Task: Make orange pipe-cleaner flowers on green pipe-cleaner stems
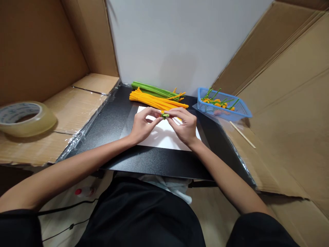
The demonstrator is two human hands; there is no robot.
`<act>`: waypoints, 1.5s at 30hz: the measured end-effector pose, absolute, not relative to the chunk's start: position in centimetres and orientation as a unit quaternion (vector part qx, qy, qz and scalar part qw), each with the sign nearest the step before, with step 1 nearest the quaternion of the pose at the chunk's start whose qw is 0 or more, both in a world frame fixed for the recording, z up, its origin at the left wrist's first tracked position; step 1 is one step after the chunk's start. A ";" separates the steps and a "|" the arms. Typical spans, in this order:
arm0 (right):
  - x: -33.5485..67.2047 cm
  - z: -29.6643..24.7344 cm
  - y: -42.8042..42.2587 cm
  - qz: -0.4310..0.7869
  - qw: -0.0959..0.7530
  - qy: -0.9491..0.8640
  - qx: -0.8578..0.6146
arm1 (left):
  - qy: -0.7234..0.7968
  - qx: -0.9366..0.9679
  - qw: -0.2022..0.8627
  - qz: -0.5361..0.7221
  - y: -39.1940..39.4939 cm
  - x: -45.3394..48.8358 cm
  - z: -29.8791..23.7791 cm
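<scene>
My left hand (143, 124) and my right hand (185, 126) meet above a white sheet (164, 137) on the black table (108, 127). Both pinch a small green and yellow pipe-cleaner piece (165, 115) between their fingertips. Just behind the hands lies a bundle of orange pipe cleaners (154, 100), with a bundle of green pipe cleaners (151, 90) behind that, against the white wall.
A blue basket (240, 110) with several green-stemmed orange pieces stands at the right. A thin wooden stick (243, 134) lies on the cardboard beside it. A roll of clear tape (24, 118) rests on the cardboard ledge at left. Cardboard walls enclose both sides.
</scene>
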State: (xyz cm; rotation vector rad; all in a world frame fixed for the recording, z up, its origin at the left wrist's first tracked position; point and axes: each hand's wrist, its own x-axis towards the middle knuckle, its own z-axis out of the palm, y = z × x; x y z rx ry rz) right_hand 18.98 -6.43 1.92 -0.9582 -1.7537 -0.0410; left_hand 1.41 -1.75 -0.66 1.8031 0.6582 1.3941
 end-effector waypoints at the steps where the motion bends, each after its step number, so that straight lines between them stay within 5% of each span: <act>1: 19.1 2.0 -6.4 -0.011 0.538 -0.741 -0.402 | 0.257 0.710 0.366 0.544 -1.8 1.4 -0.5; 21: 18.6 2.2 -6.8 0.048 0.552 -0.724 -0.410 | 0.204 0.703 0.419 0.536 -2.0 1.4 -0.3; 45: 18.8 3.4 -6.9 0.159 0.524 -0.718 -0.430 | 0.176 0.585 0.642 0.464 -1.0 1.7 0.2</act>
